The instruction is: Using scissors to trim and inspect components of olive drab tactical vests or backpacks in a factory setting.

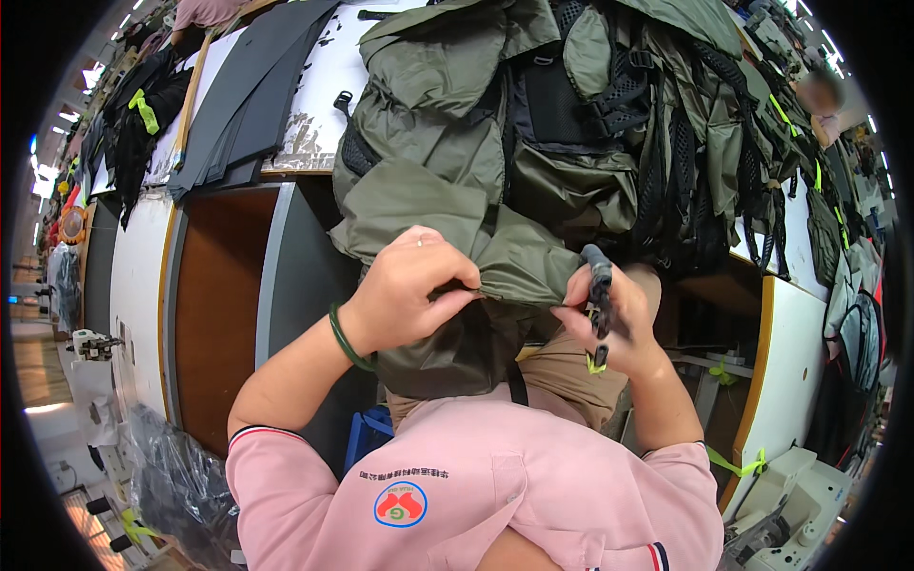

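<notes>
- Apparently I'm edge-checking: left hand (pixel 405 290), nine o'clock, and right hand (pixel 628 319), three o'clock, pinch olive fabric (pixel 528 262).
- Right also holds a dark tool (pixel 599 285).
- Next likely needs even tension.

Both our arms are bent, with the elbows out to the sides. Our left forearm (pixel 293 385) slants up and in, and our left hand (pixel 407 288) has its back turned up. Its thumb (pixel 451 305) and pointer finger pinch at the tips. Our right forearm (pixel 669 409) leans in too. Our right hand (pixel 625 324) faces the left one, near but apart, its thumb and pointer finger pinched close. It looks blurry, so we can't be sure how its other fingers bend.
</notes>
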`<state>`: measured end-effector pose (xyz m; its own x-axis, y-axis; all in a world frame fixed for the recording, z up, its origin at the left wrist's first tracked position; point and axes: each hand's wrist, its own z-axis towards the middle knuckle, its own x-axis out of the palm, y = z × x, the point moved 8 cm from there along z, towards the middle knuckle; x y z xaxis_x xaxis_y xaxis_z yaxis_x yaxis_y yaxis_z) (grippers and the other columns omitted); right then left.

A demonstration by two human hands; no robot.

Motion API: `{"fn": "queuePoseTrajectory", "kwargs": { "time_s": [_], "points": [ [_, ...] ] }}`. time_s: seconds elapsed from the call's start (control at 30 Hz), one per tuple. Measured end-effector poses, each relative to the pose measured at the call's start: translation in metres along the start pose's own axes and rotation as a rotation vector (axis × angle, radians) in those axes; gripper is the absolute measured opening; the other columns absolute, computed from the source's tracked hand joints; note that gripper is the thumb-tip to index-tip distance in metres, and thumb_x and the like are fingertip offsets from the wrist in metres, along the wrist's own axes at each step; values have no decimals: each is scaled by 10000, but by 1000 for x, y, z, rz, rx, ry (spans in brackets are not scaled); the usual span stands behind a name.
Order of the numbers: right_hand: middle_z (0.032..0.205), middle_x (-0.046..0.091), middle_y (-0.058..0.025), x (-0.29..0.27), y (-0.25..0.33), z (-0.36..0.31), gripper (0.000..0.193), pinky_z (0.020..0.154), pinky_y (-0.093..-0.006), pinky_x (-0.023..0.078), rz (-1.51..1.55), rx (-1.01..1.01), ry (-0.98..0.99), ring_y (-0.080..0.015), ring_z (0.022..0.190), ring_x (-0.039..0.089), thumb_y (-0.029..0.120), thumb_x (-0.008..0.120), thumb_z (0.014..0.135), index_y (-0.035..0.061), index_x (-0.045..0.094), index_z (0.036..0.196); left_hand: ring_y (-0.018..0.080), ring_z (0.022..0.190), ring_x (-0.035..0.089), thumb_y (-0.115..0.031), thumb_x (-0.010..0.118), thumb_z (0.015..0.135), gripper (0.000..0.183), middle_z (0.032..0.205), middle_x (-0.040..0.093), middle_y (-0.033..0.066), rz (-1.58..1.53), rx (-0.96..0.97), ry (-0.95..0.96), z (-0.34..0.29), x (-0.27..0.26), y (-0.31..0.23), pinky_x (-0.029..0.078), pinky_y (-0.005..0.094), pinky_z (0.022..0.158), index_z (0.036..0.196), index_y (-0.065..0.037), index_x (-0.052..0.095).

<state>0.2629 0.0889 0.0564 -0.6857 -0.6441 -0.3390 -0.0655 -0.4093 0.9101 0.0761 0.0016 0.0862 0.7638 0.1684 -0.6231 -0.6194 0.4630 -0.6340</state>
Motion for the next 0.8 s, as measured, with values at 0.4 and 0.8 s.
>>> {"fn": "queuePoseTrajectory", "kwargs": {
  "time_s": [0.4, 0.8],
  "points": [
    [724, 589, -40, -19, 9, 25, 530, 650, -333, 453, -647, -34, 192, -226, 654, 581, 383, 897, 591, 50, 564, 835, 39, 714, 562, -12, 766, 780, 190, 786, 637, -25, -1064, -837, 351, -7, 42, 58, 454, 191, 691, 957, -3, 697],
    [732, 609, -46, -38, 19, 28, 567, 711, -354, 424, -874, -82, 279, -250, 706, 611, 453, 883, 535, 69, 560, 800, 55, 805, 605, 2, 747, 798, 228, 907, 671, 2, -1130, -870, 312, -7, 45, 54, 492, 204, 760, 1017, -17, 684]
  ]
}}
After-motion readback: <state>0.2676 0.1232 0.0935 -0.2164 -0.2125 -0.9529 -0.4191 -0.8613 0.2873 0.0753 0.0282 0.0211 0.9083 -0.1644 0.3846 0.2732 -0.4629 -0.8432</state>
